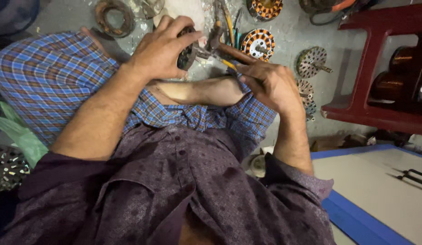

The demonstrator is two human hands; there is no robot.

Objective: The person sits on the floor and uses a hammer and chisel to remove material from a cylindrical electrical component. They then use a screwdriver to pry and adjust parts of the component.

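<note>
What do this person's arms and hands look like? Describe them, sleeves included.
Both the left hand and the right hand are bare: no gloves, rings or watch visible. The forearms are bare and hairy. Dark purple patterned shirt sleeves are pushed up near the elbows.

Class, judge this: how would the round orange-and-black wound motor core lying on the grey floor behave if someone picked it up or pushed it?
The round orange-and-black wound motor core looks like metal and wire, so probably heavy for its size and stiff. Lying flat on the grey floor, it would likely slide, not roll. Its exposed windings may snag.
</note>
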